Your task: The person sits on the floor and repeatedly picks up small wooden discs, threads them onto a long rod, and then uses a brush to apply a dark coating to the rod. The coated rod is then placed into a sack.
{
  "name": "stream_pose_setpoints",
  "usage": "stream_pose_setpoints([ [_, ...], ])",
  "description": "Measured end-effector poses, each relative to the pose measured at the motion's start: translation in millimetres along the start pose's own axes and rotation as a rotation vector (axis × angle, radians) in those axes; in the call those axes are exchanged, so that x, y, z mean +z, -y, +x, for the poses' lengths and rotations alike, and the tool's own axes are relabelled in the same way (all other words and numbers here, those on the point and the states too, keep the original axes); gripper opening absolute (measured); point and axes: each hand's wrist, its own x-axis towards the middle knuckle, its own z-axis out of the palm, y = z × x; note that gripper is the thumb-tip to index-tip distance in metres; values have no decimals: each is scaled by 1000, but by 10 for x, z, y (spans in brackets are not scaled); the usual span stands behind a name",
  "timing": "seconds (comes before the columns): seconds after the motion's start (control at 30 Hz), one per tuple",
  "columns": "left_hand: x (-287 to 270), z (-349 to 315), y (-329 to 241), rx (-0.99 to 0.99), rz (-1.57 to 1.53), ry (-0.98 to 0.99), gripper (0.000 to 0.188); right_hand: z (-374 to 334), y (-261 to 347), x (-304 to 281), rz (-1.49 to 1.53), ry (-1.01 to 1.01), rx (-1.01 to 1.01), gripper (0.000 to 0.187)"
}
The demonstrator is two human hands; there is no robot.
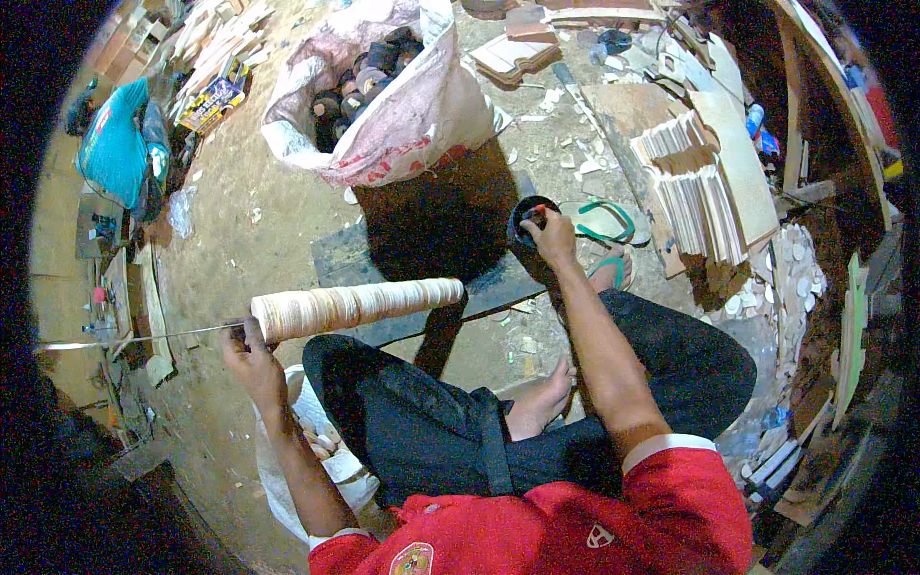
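Note:
My left hand [253, 364] is closed around a thin metal rod [144, 337], close to where a long stack of pale round discs [355, 304] is threaded on it. The stack lies nearly level across my left knee's far side, its free end pointing right. My right hand [554, 235] reaches over a small dark round pot [517, 228], fingers pinched on a small red-ended tool [540, 209]. The tool's lower part is hidden inside the pot, so I cannot tell its exact kind.
Ahead stands an open white sack [431, 125] of dark round pieces. Stacked cut wood pieces [700, 211] lie at right, near a green-strapped sandal [613, 222]. Beside my left leg is a white bag [278, 460] with pale pieces. A teal bag [115, 144] sits far left.

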Motion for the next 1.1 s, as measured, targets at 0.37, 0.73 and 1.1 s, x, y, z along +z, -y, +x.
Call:
stream_pose_setpoints([
  [0.37, 127, 216, -22, -186, 120, 51, 22, 142, -564, -234, 326, -258, 511, 52],
  [0.73, 236, 296, -20, -186, -335, 45, 21, 140, -563, -306, 424, -70, 355, 46],
  [1.1, 416, 522, -126, -141, -204, 21, 20, 7, 829, -339, 997, 36, 259, 33],
])
